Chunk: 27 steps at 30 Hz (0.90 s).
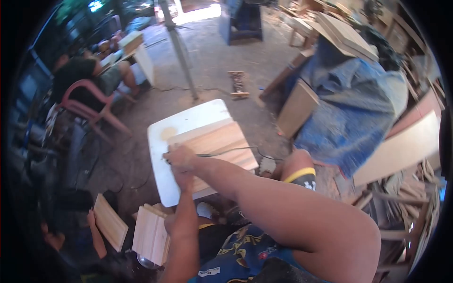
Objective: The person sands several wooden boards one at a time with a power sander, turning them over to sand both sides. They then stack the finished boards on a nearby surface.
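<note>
A pale wooden panel (222, 134) lies on a white table (158, 137) in front of me. My right hand (181, 156) reaches across from the right and is closed at the panel's left edge. Just below it, my left hand (183, 177) is closed too, close against the right. Between them they grip a small corded tool, almost wholly hidden by the fingers. Its dark cord (231, 151) runs over the panel to the right. A tan patch of dust (168, 133) marks the tabletop beyond my hands.
At lower left, another person's hand (91, 218) holds a wooden board (110, 222), beside stacked panels (150, 236). Someone sits on a red chair (85, 87) at far left. A metal pole (179, 52) stands behind the table. A blue tarp (349, 99) and boards lie right.
</note>
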### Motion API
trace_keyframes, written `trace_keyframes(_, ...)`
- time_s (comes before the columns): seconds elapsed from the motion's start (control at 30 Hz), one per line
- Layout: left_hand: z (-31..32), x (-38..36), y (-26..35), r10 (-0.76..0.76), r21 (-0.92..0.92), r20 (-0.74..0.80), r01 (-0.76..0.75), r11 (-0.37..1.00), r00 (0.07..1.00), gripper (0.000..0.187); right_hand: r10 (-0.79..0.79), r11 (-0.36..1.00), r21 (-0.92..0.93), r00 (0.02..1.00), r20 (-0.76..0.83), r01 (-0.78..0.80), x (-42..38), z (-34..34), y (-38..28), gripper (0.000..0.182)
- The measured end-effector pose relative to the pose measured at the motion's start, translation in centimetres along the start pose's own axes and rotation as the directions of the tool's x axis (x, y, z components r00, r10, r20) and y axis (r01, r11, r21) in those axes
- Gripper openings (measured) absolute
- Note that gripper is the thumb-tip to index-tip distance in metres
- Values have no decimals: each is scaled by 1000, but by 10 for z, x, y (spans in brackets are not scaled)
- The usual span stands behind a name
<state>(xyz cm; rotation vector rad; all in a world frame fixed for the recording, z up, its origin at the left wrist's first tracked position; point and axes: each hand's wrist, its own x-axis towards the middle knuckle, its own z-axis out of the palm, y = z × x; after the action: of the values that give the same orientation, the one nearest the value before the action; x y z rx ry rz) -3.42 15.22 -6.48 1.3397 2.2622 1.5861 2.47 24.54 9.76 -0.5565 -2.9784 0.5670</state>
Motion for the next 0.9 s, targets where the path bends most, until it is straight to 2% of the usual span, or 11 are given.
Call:
trace_keyframes(0.03, 3, 2, 15, 8, -78, 6, -8, 997, 1000, 64, -12, 999, -38, 999, -40, 11, 4, 12, 12, 45)
trace_keyframes(0.1, 5, -5, 23, 1, -37, 90, 2, 999, 996, 73, 7, 999, -54, 999, -38, -9, -5, 12, 25, 42)
trace_keyframes(0.13, 9, -7, 24, -9, 57, 111, 2, 998, 994, 77, 41, 998, -40, 999, 1, -41, -15, 0, 29, 37)
trace_keyframes(0.27, 21, -19, 26, -72, 322, 270, -19, 946, 960, 89, 92, 993, -65, 994, -54, -96, -40, -11, 58, 52)
trace_keyframes(0.3, 24, -23, 18, -98, 333, 278, 0, 943, 956, 89, 126, 990, -63, 991, -35, -128, -47, -19, 64, 52)
trace_keyframes(0.37, 28, -34, 3, -34, 541, 364, -182, 821, 931, 89, 172, 982, -75, 985, -13, -173, -62, -27, 75, 54)
trace_keyframes(0.47, 22, -35, 9, -167, 628, 416, -149, 764, 894, 87, 221, 971, -95, 975, 1, -220, -78, -34, 96, 56)
trace_keyframes(0.6, 10, -35, 27, -310, 678, 374, -29, 734, 874, 89, 255, 954, -147, 964, -73, -263, -99, -39, 122, 51)
trace_keyframes(0.7, -6, -33, 24, -385, 707, 341, 36, 706, 857, 93, 306, 941, -138, 951, -50, -310, -117, -54, 134, 55)
trace_keyframes(0.8, -29, -30, 16, -449, 745, 299, 89, 661, 842, 95, 345, 927, -144, 938, -34, -346, -127, -60, 149, 57)
trace_keyframes(0.9, -44, -32, 9, -449, 714, 319, 100, 693, 835, 95, 368, 914, -153, 927, -76, -376, -136, -63, 166, 55)
